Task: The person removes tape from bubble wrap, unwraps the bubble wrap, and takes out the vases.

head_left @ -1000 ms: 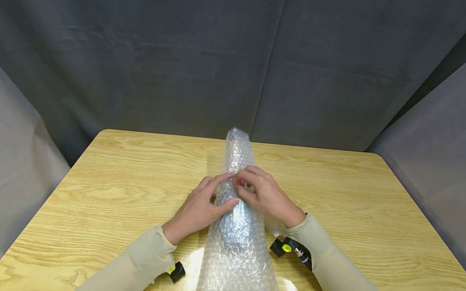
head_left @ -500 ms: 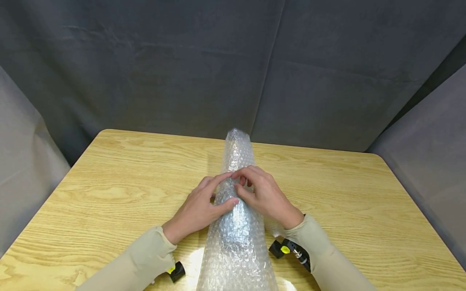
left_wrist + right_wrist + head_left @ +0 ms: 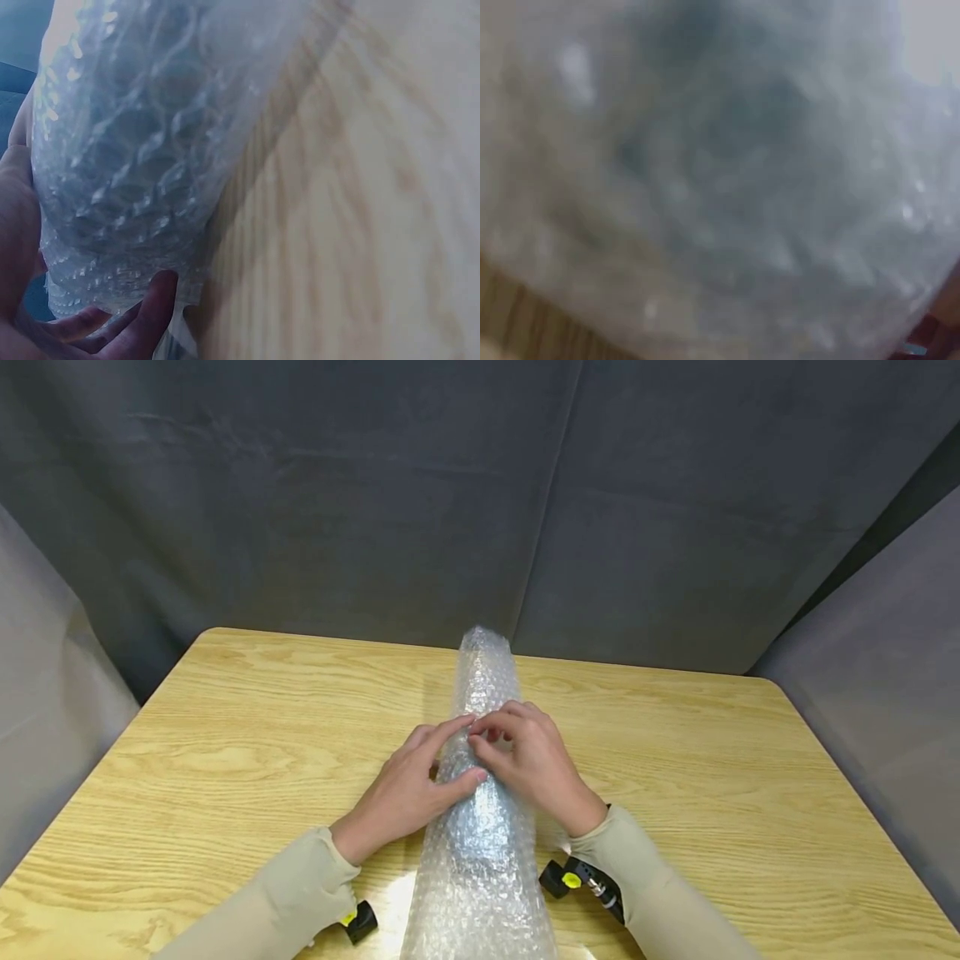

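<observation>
Handling a long bundle of bubble wrap (image 3: 476,897), set lengthwise along the middle of the tabletop (image 3: 262,718), up to the back edge as seen from the head and down out of the frame toward the front. Visible through the wrap, a little nearer than the fingertips: a rounded, bluish thing (image 3: 482,831), too blurred by the bubbles to identify.

Holding the bundle's left flank with the left hand (image 3: 408,789), thumb across the top, index finger stretched toward the crown, other fingers bent in against the lower side. At the crown, beside that index tip, thumb and index finger of the right hand (image 3: 528,756) close together. Cannot tell whether pinching a bit of wrap or only touching it; too blurred in the right wrist view to settle.

Probably light in its padding; weight of the contents impossible to judge. Soft and springy outside, likely firmer over the bluish thing. Apt to slide on the glossy tabletop under a one-sided push, and to crumple under a hard squeeze. Best treated as fragile. Take hold on both flanks around the firm part, not by the flatter wrap toward the front edge.
</observation>
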A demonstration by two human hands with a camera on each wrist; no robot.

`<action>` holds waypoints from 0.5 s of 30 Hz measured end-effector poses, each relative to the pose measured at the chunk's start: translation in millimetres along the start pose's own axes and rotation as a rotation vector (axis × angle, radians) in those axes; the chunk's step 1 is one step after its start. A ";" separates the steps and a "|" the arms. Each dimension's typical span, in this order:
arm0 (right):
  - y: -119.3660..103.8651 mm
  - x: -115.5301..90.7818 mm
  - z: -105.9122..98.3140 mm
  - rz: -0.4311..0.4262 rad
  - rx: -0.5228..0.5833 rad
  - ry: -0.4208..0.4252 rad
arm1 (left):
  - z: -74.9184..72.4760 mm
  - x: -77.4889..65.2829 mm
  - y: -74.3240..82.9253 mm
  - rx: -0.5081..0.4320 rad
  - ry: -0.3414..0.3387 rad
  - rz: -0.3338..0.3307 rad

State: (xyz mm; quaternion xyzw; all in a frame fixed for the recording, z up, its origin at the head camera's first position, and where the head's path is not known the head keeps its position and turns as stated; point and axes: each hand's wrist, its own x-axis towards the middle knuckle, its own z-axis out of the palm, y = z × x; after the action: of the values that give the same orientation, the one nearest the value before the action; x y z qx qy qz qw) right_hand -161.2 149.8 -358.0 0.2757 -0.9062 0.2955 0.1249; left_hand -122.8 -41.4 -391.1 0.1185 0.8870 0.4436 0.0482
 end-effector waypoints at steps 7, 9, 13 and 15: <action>1.9 3.7 -0.6 0.061 0.005 -0.039 | 4.3 3.8 -2.0 -0.017 0.000 0.007; 2.8 3.8 -1.5 0.077 0.004 -0.046 | 6.2 4.5 -3.0 -0.025 -0.005 0.012; 1.5 4.8 -2.5 0.103 0.003 -0.056 | 7.7 4.5 -3.9 -0.031 -0.012 0.018; 0.8 5.5 -2.3 0.108 0.002 -0.061 | 7.1 4.2 -3.6 -0.026 -0.013 0.019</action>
State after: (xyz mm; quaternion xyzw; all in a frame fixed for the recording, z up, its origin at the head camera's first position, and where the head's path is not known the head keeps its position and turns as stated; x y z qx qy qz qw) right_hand -165.9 149.4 -354.4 0.2355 -0.9227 0.2942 0.0810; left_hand -126.1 -36.9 -398.2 0.1292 0.8797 0.4548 0.0515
